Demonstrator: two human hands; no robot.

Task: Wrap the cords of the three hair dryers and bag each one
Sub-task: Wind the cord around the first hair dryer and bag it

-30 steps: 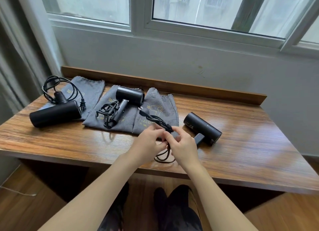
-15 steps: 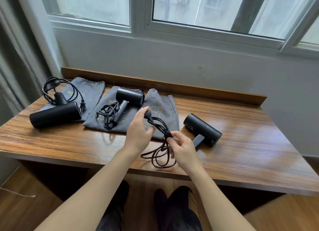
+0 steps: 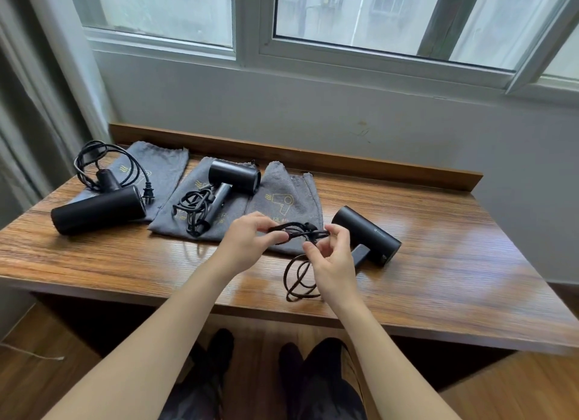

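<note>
The left hand (image 3: pixel 250 241) and right hand (image 3: pixel 332 263) are holding a black cord (image 3: pixel 297 230) stretched between them above the surface (image 3: pixel 438 278); its loops are hanging below the right hand, perhaps touching the wood. Just right of the hands the right dryer (image 3: pixel 366 236) is lying on its side. Beyond them a grey bag (image 3: pixel 288 200) is lying flat, with two more dryers on bags further left.
</note>
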